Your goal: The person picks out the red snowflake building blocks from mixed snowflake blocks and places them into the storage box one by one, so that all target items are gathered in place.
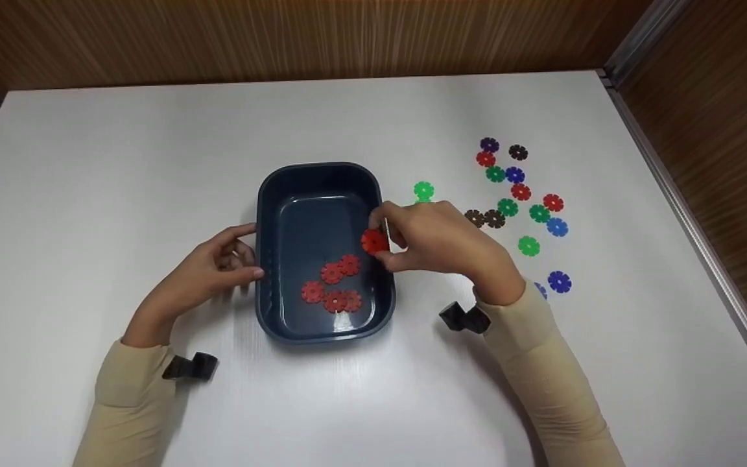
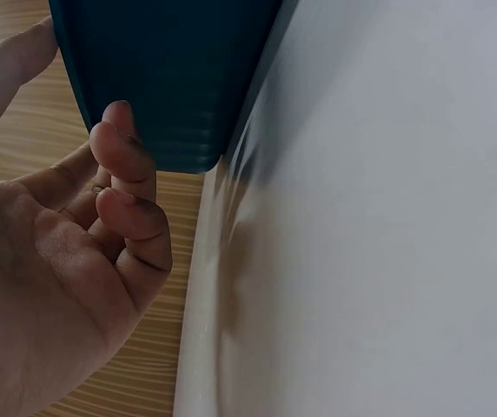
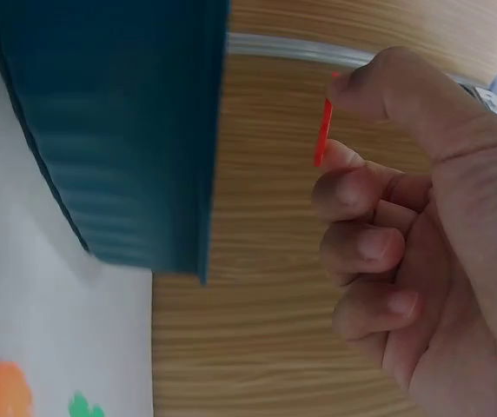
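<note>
A dark blue tray [image 1: 270,214] sits mid-table with several red snowflake discs [image 1: 333,285] on its floor. My right hand [image 1: 435,237] pinches one red disc [image 1: 373,241] between thumb and forefinger over the tray's right rim; the right wrist view shows that disc [image 3: 321,132] edge-on beside the tray wall [image 3: 118,130]. My left hand [image 1: 218,266] rests against the tray's left wall, thumb and fingertips touching it, as seen on the tray side [image 2: 170,78] in the left wrist view.
Loose discs in red, green, blue, purple and black lie scattered right of the tray [image 1: 519,191], one bright green disc [image 1: 423,191] closest. Wooden walls and a metal rail [image 1: 691,214] border the white table [image 1: 120,149].
</note>
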The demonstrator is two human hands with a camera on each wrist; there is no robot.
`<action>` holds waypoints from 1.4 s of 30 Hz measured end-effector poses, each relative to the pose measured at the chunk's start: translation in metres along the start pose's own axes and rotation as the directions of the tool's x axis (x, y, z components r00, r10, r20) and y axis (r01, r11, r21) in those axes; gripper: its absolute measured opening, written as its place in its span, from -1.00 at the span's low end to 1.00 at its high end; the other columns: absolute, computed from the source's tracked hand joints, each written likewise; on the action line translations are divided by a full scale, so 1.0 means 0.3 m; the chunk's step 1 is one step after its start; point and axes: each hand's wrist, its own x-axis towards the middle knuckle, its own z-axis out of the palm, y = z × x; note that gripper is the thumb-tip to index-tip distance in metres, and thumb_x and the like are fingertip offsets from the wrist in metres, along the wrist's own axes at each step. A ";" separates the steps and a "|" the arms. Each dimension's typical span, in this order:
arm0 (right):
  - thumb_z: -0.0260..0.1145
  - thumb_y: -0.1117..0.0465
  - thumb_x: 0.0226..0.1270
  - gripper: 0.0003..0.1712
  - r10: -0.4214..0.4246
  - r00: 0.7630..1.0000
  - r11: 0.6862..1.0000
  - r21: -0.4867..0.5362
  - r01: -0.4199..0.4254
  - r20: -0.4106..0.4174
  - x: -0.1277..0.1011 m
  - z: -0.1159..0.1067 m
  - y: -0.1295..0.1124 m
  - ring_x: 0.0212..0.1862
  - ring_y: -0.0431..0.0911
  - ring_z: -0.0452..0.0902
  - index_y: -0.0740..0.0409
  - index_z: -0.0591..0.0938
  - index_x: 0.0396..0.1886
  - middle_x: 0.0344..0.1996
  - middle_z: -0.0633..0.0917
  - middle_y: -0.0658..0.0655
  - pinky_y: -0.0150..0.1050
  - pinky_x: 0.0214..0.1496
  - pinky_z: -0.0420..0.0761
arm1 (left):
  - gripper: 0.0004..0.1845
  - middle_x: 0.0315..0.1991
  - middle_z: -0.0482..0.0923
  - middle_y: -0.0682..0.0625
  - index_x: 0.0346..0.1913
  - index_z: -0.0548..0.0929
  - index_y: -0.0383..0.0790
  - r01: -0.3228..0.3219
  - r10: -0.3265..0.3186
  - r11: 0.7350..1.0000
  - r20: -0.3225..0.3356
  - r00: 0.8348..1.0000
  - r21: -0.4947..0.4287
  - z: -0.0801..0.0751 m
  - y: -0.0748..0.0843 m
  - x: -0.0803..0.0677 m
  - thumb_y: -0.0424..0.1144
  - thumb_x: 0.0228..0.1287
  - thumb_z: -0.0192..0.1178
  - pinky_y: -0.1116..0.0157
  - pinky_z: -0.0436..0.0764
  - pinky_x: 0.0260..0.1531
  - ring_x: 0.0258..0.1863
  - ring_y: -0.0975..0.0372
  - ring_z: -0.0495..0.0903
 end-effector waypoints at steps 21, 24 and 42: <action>0.32 -0.10 0.15 -0.51 -0.101 0.994 0.995 0.005 0.101 -0.039 0.032 0.048 -0.030 -0.57 -0.24 0.33 -0.01 0.56 0.05 -0.58 0.52 -0.01 -0.39 -0.58 0.22 | -0.28 -0.24 0.40 -0.04 0.35 0.23 -0.12 0.014 -0.014 0.999 -0.005 1.000 0.033 0.002 0.007 -0.004 -0.21 0.13 0.29 0.38 0.40 -0.51 -0.46 0.34 0.47; 0.33 -0.11 0.14 -0.49 -0.068 0.997 0.997 0.019 0.069 -0.040 0.026 0.035 -0.017 -0.54 -0.23 0.35 -0.02 0.55 0.05 -0.53 0.56 -0.01 -0.38 -0.55 0.24 | -0.28 -0.25 0.40 -0.03 0.34 0.24 -0.11 0.008 -0.008 0.999 -0.007 1.000 0.041 0.001 0.002 -0.003 -0.20 0.13 0.29 0.38 0.40 -0.51 -0.46 0.33 0.47; 0.34 -0.05 0.15 -0.39 0.275 0.961 0.933 0.242 -0.265 -0.006 -0.070 -0.054 0.240 -0.10 -0.11 0.48 -0.08 0.43 0.21 -0.11 0.60 0.02 -0.21 -0.19 0.51 | -0.29 -0.22 0.40 -0.05 0.35 0.22 -0.12 -0.002 0.002 1.000 -0.001 1.000 0.014 0.000 -0.005 -0.002 -0.23 0.15 0.28 0.39 0.42 -0.49 -0.46 0.34 0.47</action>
